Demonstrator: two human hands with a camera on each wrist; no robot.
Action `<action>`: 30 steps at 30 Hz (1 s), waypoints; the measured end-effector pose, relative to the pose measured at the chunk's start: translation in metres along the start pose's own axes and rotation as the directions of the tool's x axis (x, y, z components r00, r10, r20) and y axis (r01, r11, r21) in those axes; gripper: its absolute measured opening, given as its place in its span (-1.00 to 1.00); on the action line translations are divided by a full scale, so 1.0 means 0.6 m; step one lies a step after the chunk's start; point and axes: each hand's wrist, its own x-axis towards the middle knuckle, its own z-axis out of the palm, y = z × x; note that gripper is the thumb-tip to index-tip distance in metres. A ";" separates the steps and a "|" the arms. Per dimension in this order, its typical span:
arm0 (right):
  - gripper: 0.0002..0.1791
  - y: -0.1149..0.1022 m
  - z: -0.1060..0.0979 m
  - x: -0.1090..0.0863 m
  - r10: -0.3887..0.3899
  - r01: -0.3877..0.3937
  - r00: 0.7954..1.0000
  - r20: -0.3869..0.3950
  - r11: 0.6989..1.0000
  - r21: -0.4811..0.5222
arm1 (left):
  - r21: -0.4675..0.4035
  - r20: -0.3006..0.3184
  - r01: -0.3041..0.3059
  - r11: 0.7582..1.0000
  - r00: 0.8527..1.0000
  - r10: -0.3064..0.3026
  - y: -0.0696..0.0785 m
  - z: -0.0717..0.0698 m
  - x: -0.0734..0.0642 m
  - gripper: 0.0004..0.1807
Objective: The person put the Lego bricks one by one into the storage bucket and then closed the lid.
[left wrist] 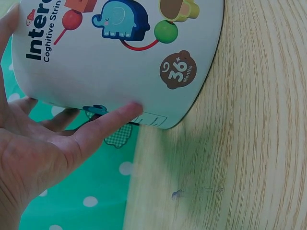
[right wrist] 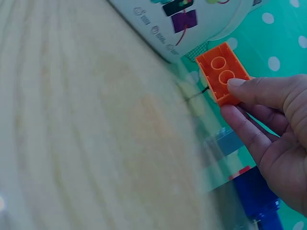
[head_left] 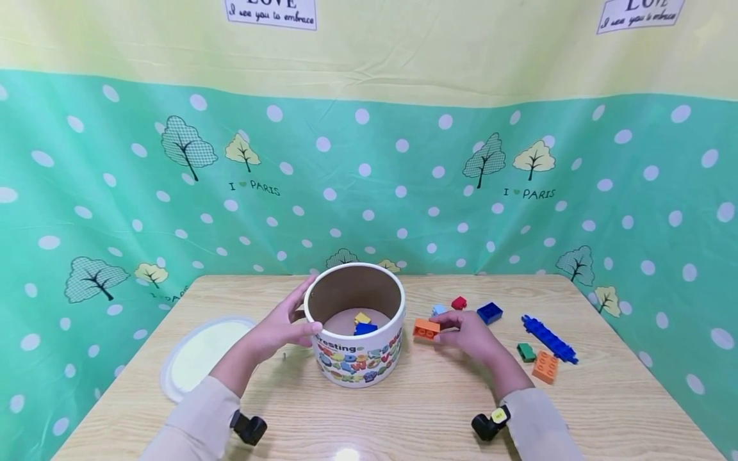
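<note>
A white round bucket [head_left: 357, 358] printed with colourful letters stands on the table, its top uncovered. Inside it lie a yellow block [head_left: 362, 318] and a blue block [head_left: 366, 328]. My left hand [head_left: 282, 326] holds the bucket's left side, thumb at the front of the rim and the other fingers round the outer wall; in the left wrist view, fingers [left wrist: 108, 124] lie along the wall. To the bucket's right, my right hand [head_left: 467, 333] pinches an orange building block [head_left: 426, 329] between thumb and fingers. The block's hollow underside shows in the right wrist view, above the tabletop.
Around and beyond the right hand lie a light blue block [head_left: 439, 310], a red block [head_left: 459, 303], a dark blue block [head_left: 489, 313], a long blue piece [head_left: 549, 339], a green block [head_left: 526, 352] and another orange block [head_left: 544, 367]. A round white lid [head_left: 207, 352] rests at left.
</note>
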 end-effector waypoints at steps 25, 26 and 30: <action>-0.59 -0.119 -0.070 0.023 -0.080 0.079 0.997 -0.025 0.997 -0.007 | 0.003 0.004 -0.002 1.000 1.000 0.002 -0.001 -0.002 0.000 0.06; -0.59 -0.125 -0.073 0.024 -0.083 0.083 0.996 -0.027 0.996 -0.017 | 0.004 0.003 -0.002 1.000 1.000 0.002 -0.001 -0.001 0.000 0.06; -0.58 -0.148 -0.084 0.029 -0.116 0.116 0.993 -0.026 0.993 -0.021 | 0.010 0.000 -0.001 1.000 1.000 0.001 0.000 0.000 0.000 0.06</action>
